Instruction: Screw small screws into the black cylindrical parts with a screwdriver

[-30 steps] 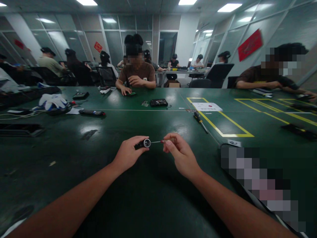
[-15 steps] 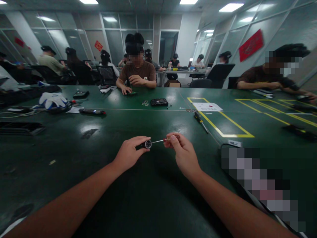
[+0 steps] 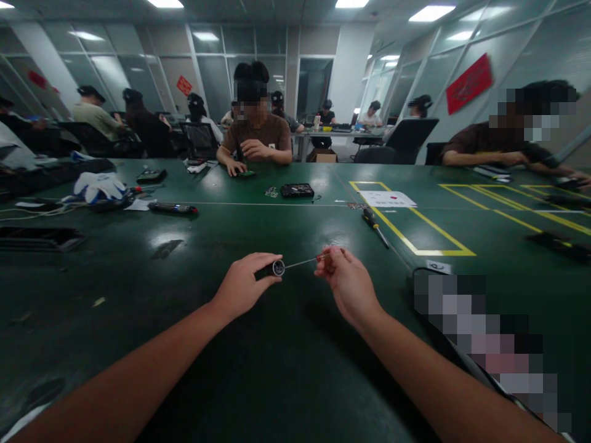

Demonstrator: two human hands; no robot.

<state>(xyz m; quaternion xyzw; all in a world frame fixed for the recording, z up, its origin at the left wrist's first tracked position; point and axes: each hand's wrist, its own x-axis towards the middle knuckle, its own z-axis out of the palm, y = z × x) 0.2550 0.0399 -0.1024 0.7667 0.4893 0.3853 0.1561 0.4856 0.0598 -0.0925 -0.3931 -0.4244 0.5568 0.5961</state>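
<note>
My left hand (image 3: pixel 242 284) is closed round a small black cylinder with a silver end (image 3: pixel 276 268), held just above the green table (image 3: pixel 277 369). My right hand (image 3: pixel 347 282) pinches the reddish handle of a thin screwdriver (image 3: pixel 302 263). The screwdriver's metal shaft points left, and its tip meets the cylinder's silver end. Both hands sit close together near the table's middle.
A black and yellow screwdriver (image 3: pixel 375 226) lies beside yellow floor-tape outlines (image 3: pixel 415 231). A black device (image 3: pixel 297 190), white gloves (image 3: pixel 98 186) and a dark tool (image 3: pixel 172 209) lie further off. A person in brown (image 3: pixel 255 138) works opposite. Other people sit at the right and behind.
My right hand has shifted slightly to the right and up, drawing the screwdriver handle further from the cylinder. My left hand has hardly moved.
</note>
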